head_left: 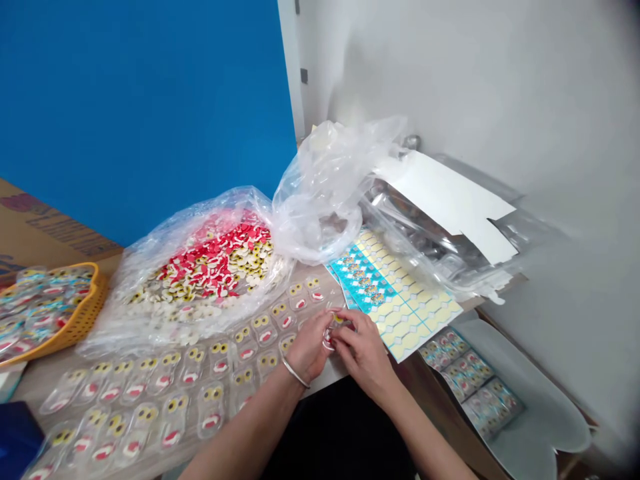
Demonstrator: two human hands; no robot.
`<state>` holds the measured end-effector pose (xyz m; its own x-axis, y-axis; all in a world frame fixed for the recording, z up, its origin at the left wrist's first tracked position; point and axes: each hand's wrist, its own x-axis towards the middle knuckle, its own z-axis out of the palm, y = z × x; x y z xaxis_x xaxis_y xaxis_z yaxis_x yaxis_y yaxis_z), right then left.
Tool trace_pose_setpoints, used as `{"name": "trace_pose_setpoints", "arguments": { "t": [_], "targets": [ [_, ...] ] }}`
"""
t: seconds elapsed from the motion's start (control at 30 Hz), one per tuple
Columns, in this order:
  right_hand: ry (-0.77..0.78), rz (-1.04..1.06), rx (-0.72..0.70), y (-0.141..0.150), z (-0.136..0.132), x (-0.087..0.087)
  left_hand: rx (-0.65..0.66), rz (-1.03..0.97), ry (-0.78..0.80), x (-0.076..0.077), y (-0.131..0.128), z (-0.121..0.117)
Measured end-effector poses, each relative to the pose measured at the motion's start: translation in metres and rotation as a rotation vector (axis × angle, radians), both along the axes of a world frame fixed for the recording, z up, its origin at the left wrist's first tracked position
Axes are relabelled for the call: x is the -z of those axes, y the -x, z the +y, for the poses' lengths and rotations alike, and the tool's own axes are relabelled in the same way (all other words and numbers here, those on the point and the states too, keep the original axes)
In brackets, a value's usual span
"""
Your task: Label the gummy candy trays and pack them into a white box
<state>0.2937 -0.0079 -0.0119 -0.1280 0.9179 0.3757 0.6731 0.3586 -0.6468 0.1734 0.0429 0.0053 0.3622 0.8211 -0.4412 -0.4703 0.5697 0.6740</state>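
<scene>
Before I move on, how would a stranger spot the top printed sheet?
Find the blue panel; at its lower right corner bunches a cloudy bag. Below and right of it, beside the right hand, lies the top printed sheet. Yellow and turquoise print sets it apart from the clear plastic alongside.

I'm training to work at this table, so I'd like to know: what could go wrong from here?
The left hand and right hand are at one small clear pack; a slip might drop its little pieces.

The left forearm is close to the rows of packs, so it could nudge some askew.

The yellow basket is heaped with packs; a bump might tip a few out.
</scene>
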Motion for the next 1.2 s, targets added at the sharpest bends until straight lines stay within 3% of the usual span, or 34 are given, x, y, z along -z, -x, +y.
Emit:
{"name": "trace_pose_setpoints", "arguments": {
  "t": [0.1,0.2,0.4,0.5,0.63,0.77,0.83,0.93,1.07,1.2],
  "targets": [
    [0.051,0.086,-0.01,-0.005,0.004,0.002,-0.028,0.026,0.041,0.004,0.003,0.003],
    [0.078,0.168,0.124,-0.024,0.018,0.011,-0.043,0.047,0.087,0.007,0.01,0.011],
    [0.092,-0.13,0.453,-0.08,0.079,0.029,-0.119,0.12,0.14,0.002,0.024,0.031],
    [0.105,-0.188,0.439,-0.093,0.116,0.026,-0.132,0.131,0.145,-0.002,0.026,0.04],
    [0.135,-0.23,0.23,-0.084,0.141,0.011,-0.186,0.154,0.115,-0.002,0.032,0.051],
    [0.18,-0.284,-0.072,-0.061,0.119,-0.003,-0.234,0.145,0.106,0.001,0.043,0.061],
    [0.189,-0.342,-0.151,-0.05,0.098,-0.003,-0.256,0.139,0.111,0.003,0.047,0.063],
    [0.166,-0.448,-0.135,-0.039,0.07,0.008,-0.259,0.14,0.109,0.003,0.047,0.064],
    [0.116,-0.512,-0.101,-0.035,0.056,0.029,-0.23,0.143,0.122,0.0,0.042,0.06],
    [0.143,-0.286,-0.101,-0.04,0.056,0.03,-0.224,0.109,0.118,0.001,0.041,0.057]
  ]
}}
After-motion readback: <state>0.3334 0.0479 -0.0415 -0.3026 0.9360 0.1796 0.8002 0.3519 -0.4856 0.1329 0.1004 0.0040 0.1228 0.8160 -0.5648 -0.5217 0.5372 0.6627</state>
